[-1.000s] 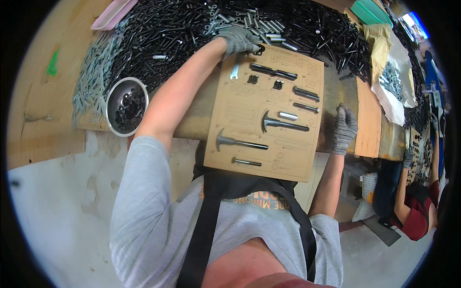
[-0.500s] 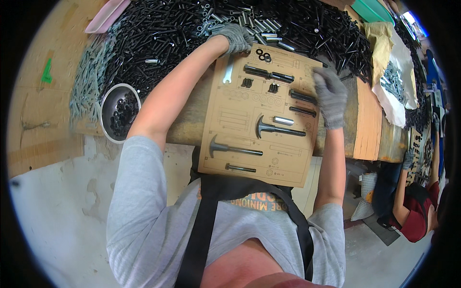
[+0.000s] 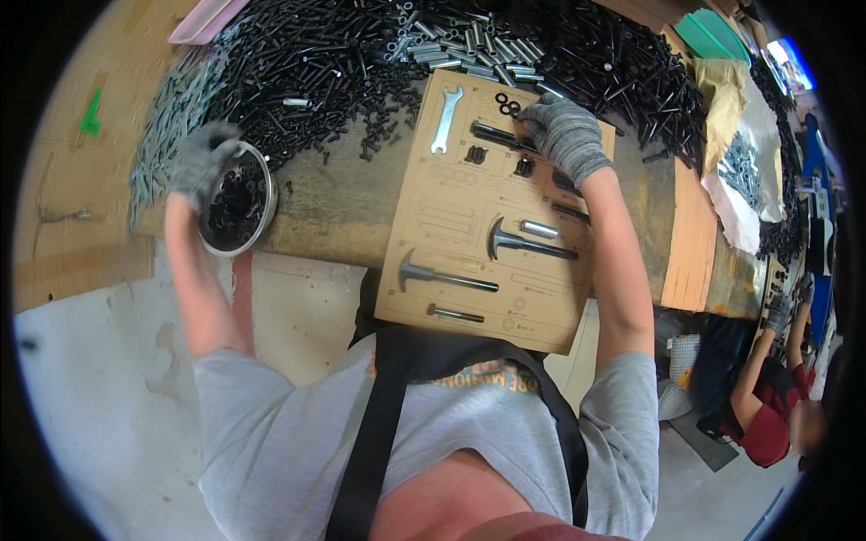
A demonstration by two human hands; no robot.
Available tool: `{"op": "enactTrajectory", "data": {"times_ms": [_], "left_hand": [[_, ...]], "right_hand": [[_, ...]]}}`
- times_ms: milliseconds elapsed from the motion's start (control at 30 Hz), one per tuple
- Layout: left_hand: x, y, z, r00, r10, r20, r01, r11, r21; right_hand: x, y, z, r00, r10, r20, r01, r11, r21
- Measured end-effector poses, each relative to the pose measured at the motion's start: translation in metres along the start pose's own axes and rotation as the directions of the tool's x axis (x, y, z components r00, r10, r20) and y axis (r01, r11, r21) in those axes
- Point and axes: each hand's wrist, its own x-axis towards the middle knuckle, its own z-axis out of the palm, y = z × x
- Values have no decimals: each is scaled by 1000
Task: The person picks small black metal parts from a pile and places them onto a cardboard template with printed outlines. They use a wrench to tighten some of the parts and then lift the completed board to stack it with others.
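My gloved left hand (image 3: pixel 204 167) is at the rim of a metal bowl (image 3: pixel 270 209) holding small black parts (image 3: pixel 236 206); its fingers are smeared by motion. Over the upper right of a brown printed board (image 3: pixel 433 216), my gloved right hand (image 3: pixel 568 137) has its fingers drawn together beside several black rings (image 3: pixel 507 105). Whatever is at its fingertips is hidden. On the board lie an open-ended wrench (image 3: pixel 446 120), a black rod-like part (image 3: pixel 494 135) partly under the hand, a silver tube (image 3: pixel 539 229), two black hammer-shaped pieces (image 3: pixel 532 245) (image 3: pixel 449 277) and a short black bolt (image 3: pixel 456 314).
Behind the board are heaps of black bolts (image 3: pixel 361 54) and silver tubes (image 3: pixel 469 54). Thin grey pieces (image 3: pixel 162 135) lie at the far left, near a pink tray (image 3: pixel 206 20). A green tray (image 3: pixel 713 36) and paper-wrapped hardware (image 3: pixel 740 153) are at right, with a co-worker (image 3: pixel 767 406) beyond.
My left hand has left the board's top edge for the bowl, uncovering the wrench. My right hand has moved left from the board's right edge to the black rings.
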Motion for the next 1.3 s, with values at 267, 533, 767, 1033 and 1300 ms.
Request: {"op": "enactTrajectory", "data": {"times_ms": [267,533,767,1033,1300], "left_hand": [[-54,-78,-27,952,-304,-35,305,928,214],[-4,60,78,965,250,-77,-239,963,125],[78,158,232,849,486,208,-528,801,282],[95,177,276,812,524,255,-578,669,467],[96,168,264,792,507,339,-609,617,499]], "right_hand": [[3,0,-5,995,-63,-76,66,997,39],[-2,11,2,992,-77,-96,67,992,-112],[17,21,10,992,14,-123,-21,998,-55],[36,13,18,967,251,-47,-235,946,222],[27,6,15,991,131,4,-123,919,376]]}}
